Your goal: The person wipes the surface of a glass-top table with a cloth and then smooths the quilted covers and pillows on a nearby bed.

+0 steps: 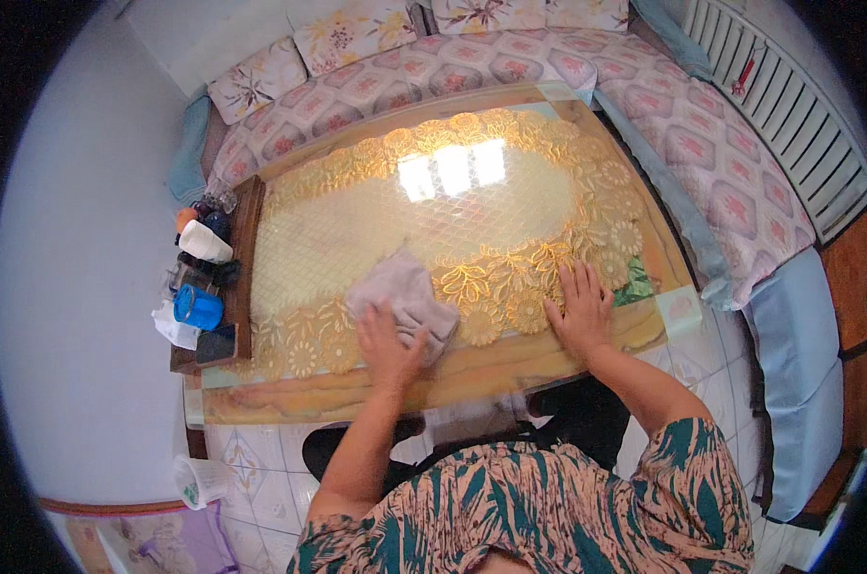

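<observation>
My left hand (391, 350) presses on a crumpled pale mauve cloth (410, 297), with its thumb and fingers gripping the near part. The cloth lies on a long table (347, 387) whose top is glossy and clear, over a gold floral-edged covering (481, 320). Further right, my right hand (584, 316) rests flat on the tabletop with its fingers spread and nothing in it. A green patch (634, 283) shows beside that hand near the table's right edge.
A wooden tray (252, 239) at the table's left end carries white cups (204, 241), a blue mug (198, 307) and tissues (173, 327). A patterned sofa (453, 72) wraps the far and right sides. On the floor at lower left stands a white bin (202, 480).
</observation>
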`<state>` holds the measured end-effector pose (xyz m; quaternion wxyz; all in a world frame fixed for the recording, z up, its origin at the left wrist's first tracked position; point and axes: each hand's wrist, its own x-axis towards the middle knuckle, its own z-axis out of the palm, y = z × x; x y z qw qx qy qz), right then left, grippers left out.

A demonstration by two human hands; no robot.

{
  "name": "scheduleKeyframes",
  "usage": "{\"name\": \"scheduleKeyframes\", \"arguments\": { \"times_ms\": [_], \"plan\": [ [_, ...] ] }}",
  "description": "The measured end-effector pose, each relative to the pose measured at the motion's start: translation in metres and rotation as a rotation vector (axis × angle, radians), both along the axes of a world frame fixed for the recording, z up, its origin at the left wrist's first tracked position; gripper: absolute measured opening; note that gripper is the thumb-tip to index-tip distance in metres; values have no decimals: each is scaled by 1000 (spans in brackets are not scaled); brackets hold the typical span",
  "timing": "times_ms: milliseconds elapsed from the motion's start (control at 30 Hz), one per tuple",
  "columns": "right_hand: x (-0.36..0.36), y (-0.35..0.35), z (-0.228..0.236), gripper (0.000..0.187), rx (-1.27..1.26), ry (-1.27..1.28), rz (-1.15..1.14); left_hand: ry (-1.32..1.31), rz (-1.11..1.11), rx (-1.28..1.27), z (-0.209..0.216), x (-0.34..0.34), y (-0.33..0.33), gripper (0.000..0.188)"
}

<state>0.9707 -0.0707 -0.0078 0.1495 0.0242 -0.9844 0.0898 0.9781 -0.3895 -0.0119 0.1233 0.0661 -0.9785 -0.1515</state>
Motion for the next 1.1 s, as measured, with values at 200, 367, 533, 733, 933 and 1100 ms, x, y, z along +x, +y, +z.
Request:
{"name": "scheduleKeyframes", "arguments": {
  "times_ms": [200, 367, 533, 733, 933, 1100],
  "plan": [
    [-1, 1, -6, 65, -11, -15, -1, -74, 68, -100, -5, -48, 14, 72],
    [-3, 0, 4, 67, -53, -50, -4, -175, 54, -79, -5, -106, -3, 72],
    [-7, -4, 0, 65, -33, -35, -8, -152, -98, -80, 4, -105, 59, 76],
    [-6, -3, -2, 65, 6, -68, 1, 57, -565, 21, 1, -72, 152, 68],
    [-4, 1, -1, 66, 48, -93, -26, 117, -419, -25, -24, -161, 121, 59],
    [-5, 0, 2, 67, 40, -112, -34, -96, -3, -187, -1, -207, -25, 57]
  ]
}}
